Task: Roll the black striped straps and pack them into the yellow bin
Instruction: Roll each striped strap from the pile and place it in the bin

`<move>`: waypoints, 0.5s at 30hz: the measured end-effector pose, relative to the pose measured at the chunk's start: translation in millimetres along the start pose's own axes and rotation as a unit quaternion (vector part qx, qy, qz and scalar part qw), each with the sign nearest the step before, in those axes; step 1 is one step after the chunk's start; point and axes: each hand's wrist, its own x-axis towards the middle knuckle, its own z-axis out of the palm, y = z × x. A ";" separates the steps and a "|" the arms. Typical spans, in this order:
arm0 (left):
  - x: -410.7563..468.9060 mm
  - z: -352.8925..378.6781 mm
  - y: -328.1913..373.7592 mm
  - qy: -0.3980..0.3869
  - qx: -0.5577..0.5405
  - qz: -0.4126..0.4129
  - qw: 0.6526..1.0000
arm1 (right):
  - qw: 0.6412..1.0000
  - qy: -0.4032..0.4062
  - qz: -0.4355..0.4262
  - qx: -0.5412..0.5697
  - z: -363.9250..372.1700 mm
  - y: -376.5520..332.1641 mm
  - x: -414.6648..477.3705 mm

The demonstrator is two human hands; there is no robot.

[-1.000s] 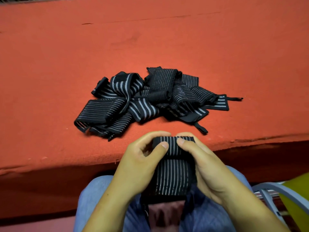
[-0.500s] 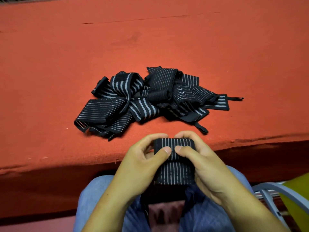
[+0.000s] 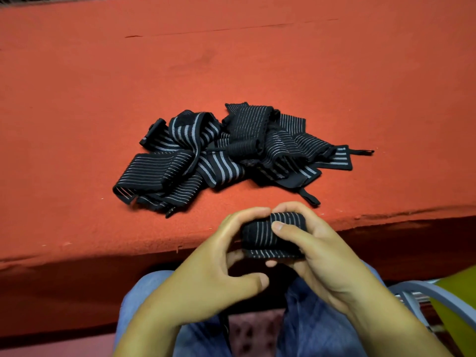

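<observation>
Strap roll, one; strap pile, one.

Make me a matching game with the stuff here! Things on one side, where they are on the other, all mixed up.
1 rolled strap
2 pile of straps
3 yellow bin

A bottom right corner
B loose on the orange table
C gripped by the left hand and right hand

Pairs: 1-C, 2-B, 3-A
</observation>
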 end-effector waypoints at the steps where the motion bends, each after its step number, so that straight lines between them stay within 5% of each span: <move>1: 1.3 1.0 -2.7 0.007 0.047 0.005 0.999 | 1.000 -0.004 -0.001 -0.001 -0.7 -0.2 0.3; 15: 14.8 16.5 -4.7 0.161 -0.103 -0.085 0.978 | 0.973 -0.028 -0.122 -0.196 -9.1 2.6 0.1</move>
